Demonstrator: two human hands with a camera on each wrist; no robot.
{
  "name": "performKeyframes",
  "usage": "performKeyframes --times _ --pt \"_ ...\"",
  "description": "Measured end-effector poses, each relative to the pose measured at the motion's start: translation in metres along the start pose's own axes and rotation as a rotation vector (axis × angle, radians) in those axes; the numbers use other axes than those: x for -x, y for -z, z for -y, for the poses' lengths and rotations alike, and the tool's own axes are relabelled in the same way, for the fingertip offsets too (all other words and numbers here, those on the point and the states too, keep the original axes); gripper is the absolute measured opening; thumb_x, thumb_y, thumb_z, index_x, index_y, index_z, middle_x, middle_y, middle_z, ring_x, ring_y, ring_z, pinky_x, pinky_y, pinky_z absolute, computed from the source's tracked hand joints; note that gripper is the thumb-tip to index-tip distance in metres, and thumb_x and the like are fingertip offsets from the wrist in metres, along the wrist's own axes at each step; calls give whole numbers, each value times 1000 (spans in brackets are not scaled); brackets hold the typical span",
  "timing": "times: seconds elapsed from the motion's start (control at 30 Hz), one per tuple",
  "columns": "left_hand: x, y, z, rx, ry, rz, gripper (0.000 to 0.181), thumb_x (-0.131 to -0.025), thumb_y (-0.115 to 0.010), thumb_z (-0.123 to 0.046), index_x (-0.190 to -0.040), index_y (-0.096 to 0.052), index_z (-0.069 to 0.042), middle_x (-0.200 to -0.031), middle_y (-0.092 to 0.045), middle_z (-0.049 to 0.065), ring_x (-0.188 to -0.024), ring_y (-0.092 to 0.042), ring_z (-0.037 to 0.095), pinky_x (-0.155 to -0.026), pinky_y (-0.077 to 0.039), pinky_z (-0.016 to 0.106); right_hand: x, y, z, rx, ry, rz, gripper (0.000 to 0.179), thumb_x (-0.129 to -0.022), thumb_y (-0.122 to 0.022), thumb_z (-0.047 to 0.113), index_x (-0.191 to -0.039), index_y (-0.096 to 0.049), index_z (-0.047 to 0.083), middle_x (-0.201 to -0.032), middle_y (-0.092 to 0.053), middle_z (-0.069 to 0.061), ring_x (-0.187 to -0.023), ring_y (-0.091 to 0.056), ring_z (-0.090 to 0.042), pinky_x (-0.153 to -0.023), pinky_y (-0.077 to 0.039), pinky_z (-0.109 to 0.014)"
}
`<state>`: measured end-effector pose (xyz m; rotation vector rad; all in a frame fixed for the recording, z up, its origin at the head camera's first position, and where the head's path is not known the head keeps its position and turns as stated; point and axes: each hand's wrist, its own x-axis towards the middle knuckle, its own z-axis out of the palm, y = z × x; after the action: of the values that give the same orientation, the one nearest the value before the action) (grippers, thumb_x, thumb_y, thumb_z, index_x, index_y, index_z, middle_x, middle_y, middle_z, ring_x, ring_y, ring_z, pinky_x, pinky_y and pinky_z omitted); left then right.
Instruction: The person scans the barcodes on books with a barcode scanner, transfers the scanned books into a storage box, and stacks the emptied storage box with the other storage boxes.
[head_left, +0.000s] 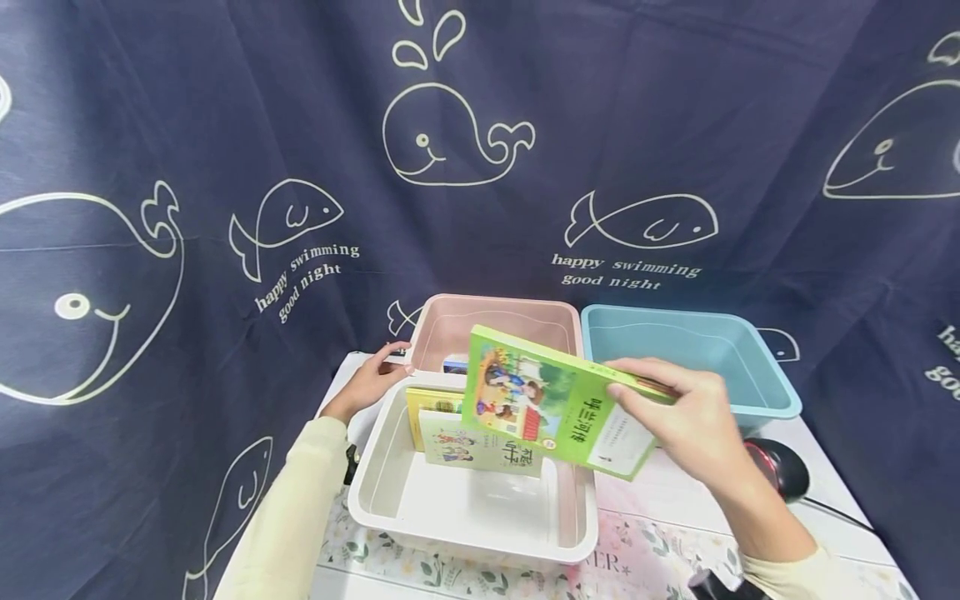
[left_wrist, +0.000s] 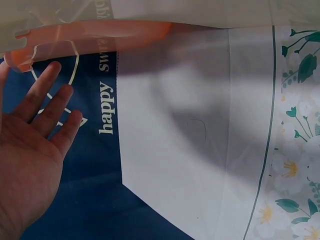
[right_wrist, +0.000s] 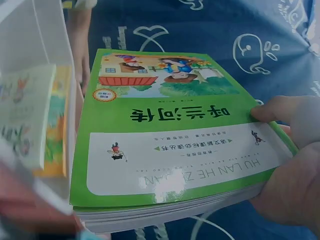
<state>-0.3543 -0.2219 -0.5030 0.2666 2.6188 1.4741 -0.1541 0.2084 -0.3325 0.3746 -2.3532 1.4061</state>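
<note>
My right hand grips a green book by one end, tilted over the right side of the white bin. In the right wrist view the thumb lies on the cover of that green book. Inside the white bin a pale green book leans in front of a yellow book. My left hand rests by the left rims of the white and pink bins, its fingers extended. The left wrist view shows that hand with spread fingers near the pink bin's edge.
Behind the white bin stands a pink bin with a dark blue item partly visible inside. A blue bin is at its right. A black and red mouse with a cable lies on the right. A navy whale-print curtain hangs behind.
</note>
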Motion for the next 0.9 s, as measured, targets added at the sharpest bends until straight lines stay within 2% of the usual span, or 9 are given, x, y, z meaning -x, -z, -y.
performKeyframes --times 0.13,0.2,0.33,0.43,0.57,0.67,0.77,0.83,0.9 --pt "-1 0 0 4 -3 3 54 -101 -68 -32 -151 -49 -26 -127 -72 22 -120 -70 34 -98 -56 46 13 23 -3 64 56 -104 27 -85 -82 -1 -109 -80 11 -95 -77 18 -74 -72 0 -65 -57 -15" --pt "-1 1 0 5 -2 4 54 -101 -68 -33 -151 -48 -26 -128 -72 22 -120 -70 34 -98 -56 46 20 34 -6 104 46 -159 29 -83 -83 -4 -109 -80 8 -94 -77 20 -72 -70 3 -64 -55 -12" --pt "-1 1 0 3 -2 0 54 -101 -68 -32 -151 -49 -27 -127 -72 21 -119 -70 34 -97 -56 44 38 55 -11 151 -154 -242 31 -84 -85 5 -115 -79 9 -88 -75 26 -59 -66 1 -48 -51 -18" --pt "-1 1 1 2 -14 0 54 -101 -68 -32 -151 -49 -26 -126 -73 22 -118 -71 34 -96 -57 43 54 70 -18 183 -274 -294 34 -85 -86 11 -118 -78 10 -86 -75 29 -61 -66 3 -50 -50 -16" --pt "0 1 1 -1 -9 4 54 -101 -68 -32 -151 -49 -26 -128 -72 21 -120 -70 33 -98 -56 45 76 82 -31 259 -326 -382 32 -83 -88 11 -114 -80 9 -84 -72 34 -66 -64 11 -61 -47 -5" --pt "0 1 1 -3 3 7 55 -101 -67 -33 -152 -48 -26 -129 -71 21 -122 -69 34 -101 -55 47 92 89 -44 301 -428 -444 32 -81 -89 14 -112 -81 13 -77 -67 41 -60 -60 15 -56 -44 -5" --pt "1 0 1 -5 5 8 55 -101 -67 -33 -152 -47 -26 -131 -71 22 -123 -69 35 -101 -55 48 106 94 -61 266 -524 -498 30 -83 -87 13 -111 -82 21 -69 -65 41 -56 -58 17 -52 -43 -6" --pt "1 0 1 -7 2 9 55 -102 -67 -34 -153 -47 -26 -131 -71 22 -123 -69 35 -101 -55 48 116 98 -75 219 -533 -497 30 -87 -83 9 -107 -82 31 -67 -64 40 -54 -59 17 -49 -43 -7" --pt "2 0 1 -5 1 9 55 -102 -67 -34 -153 -47 -26 -130 -71 22 -122 -69 35 -100 -55 47 125 101 -90 179 -527 -493 38 -90 -78 4 -102 -79 41 -66 -63 40 -55 -59 17 -50 -44 -6"
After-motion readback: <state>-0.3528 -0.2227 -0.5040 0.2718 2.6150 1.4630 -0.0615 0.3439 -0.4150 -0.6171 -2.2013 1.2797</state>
